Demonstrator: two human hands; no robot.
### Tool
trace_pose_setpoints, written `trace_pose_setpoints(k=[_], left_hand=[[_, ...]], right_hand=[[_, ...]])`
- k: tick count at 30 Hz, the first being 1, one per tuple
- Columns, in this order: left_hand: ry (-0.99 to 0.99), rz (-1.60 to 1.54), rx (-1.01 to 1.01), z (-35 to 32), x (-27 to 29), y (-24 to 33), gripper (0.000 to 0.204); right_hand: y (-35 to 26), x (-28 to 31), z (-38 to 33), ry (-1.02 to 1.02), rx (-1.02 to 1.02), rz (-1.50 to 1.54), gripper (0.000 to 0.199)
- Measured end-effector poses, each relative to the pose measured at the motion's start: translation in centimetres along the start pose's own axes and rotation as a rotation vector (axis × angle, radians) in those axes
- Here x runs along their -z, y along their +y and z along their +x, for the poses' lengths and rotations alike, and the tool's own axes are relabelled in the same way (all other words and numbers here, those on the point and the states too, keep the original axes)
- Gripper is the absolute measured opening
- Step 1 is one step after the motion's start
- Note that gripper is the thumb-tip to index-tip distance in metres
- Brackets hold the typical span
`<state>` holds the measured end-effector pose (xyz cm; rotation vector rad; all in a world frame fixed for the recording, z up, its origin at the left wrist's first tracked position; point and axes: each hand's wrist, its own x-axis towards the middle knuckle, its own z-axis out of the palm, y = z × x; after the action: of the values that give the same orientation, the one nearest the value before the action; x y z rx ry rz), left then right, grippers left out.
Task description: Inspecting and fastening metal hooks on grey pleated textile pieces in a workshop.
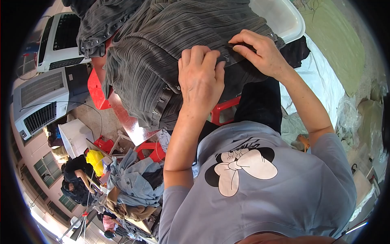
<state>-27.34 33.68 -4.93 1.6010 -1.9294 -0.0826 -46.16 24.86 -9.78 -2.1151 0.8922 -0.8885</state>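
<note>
A dark grey ribbed garment (154, 53) is heaped in front of me, with small metal hook fasteners along its dark band (162, 103). My left hand (199, 77) is on the cloth, its fingers curled and closed on it near a dark edge; the fingertips are partly hidden. To its right, my right hand (262, 55) pinches the dark edge of the same garment between thumb and fingers. A small metal fastener (226, 59) shows on the cloth between the two hands.
More grey ribbed cloth (101, 24) lies at the far left. A white plastic tub (284, 18) stands beyond my right hand. Red stools (221, 110) are under and beside the pile. At left are air coolers (44, 101), a heap of blue-grey clothes (132, 179) and a person (79, 175).
</note>
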Motion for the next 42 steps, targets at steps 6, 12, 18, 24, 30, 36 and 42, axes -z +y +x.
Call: trace_pose_setpoints(k=[6,12,18,24,30,36,42], left_hand=[[0.034,0.012,0.047,-0.4,-0.9,-0.2,0.014],[0.041,-0.101,0.154,-0.6,-0.5,-0.6,0.008],[0.030,-0.067,0.091,-0.3,-0.4,-0.4,0.004],[-0.015,-0.076,0.081,0.0,-0.3,-0.5,0.004],[-0.040,-0.053,0.060,0.1,-0.2,-0.5,0.004],[-0.040,-0.031,0.043,0.2,-0.2,-0.5,0.005],[-0.011,-0.083,0.050,-0.4,-0.2,-0.4,0.008]], right_hand=[[-0.1,0.2,-0.6,-0.014,0.059,-0.011,0.017],[-0.8,0.9,-0.4,-0.020,0.177,-0.073,0.016],[-1.2,1.6,0.4,0.031,0.269,-0.104,0.016],[-1.3,2.4,2.2,-0.170,0.286,-0.115,0.017],[-1.8,3.0,3.8,-0.331,0.299,-0.191,0.017],[-2.0,3.0,4.5,-0.403,0.308,-0.242,0.016],[-1.2,3.3,4.3,-0.376,0.254,-0.198,0.016]])
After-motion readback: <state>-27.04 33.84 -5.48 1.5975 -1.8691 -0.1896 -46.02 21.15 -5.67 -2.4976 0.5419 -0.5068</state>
